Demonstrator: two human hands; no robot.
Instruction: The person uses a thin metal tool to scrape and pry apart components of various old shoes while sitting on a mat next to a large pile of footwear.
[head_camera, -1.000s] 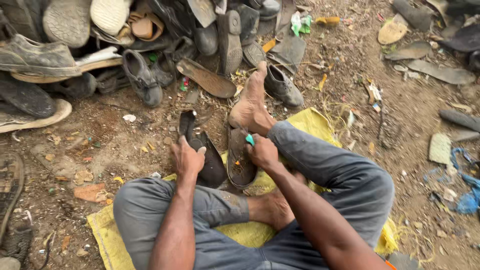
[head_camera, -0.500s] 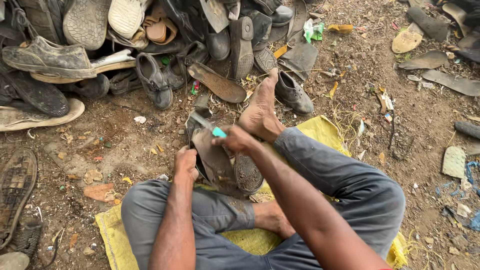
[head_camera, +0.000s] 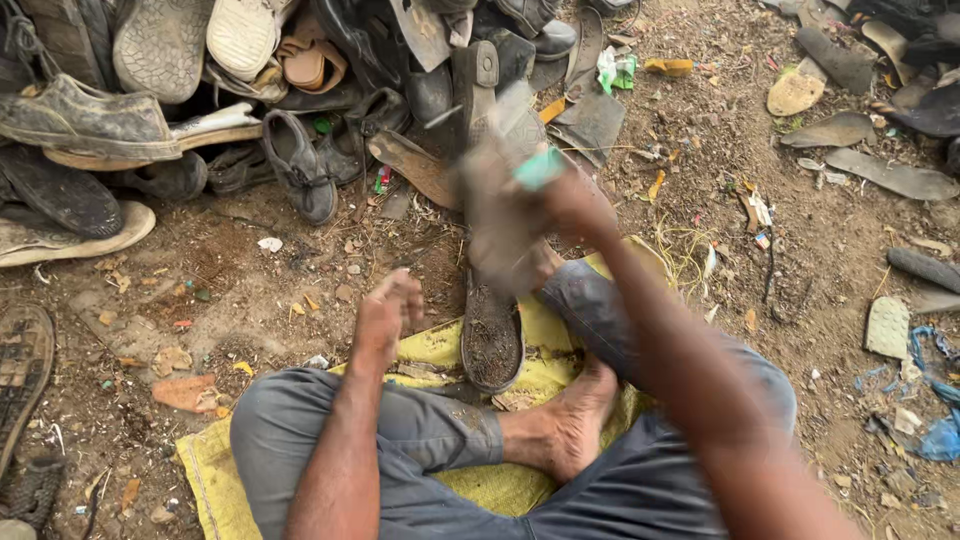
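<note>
The right hand (head_camera: 560, 195) is clutching a blurred, teal-handled tool (head_camera: 538, 168) above the worn sole (head_camera: 491, 335); the left hand (head_camera: 385, 315), beside the sole, is loosely curled and holding nothing. The sole looks light and bendy, best gripped mid-length.

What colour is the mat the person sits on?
Yellow, soiled with dirt: the woven mat shows in the head view, under the grey-trousered legs.

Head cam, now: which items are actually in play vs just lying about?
In play:
right hand, raised and motion-blurred, gripping a teal-handled tool and a blurred grey piece
left hand, open, holding nothing
dark shoe sole on the yellow sack

Lying about:
shoe pile
loose soles on the dirt
blue plastic scrap
</note>
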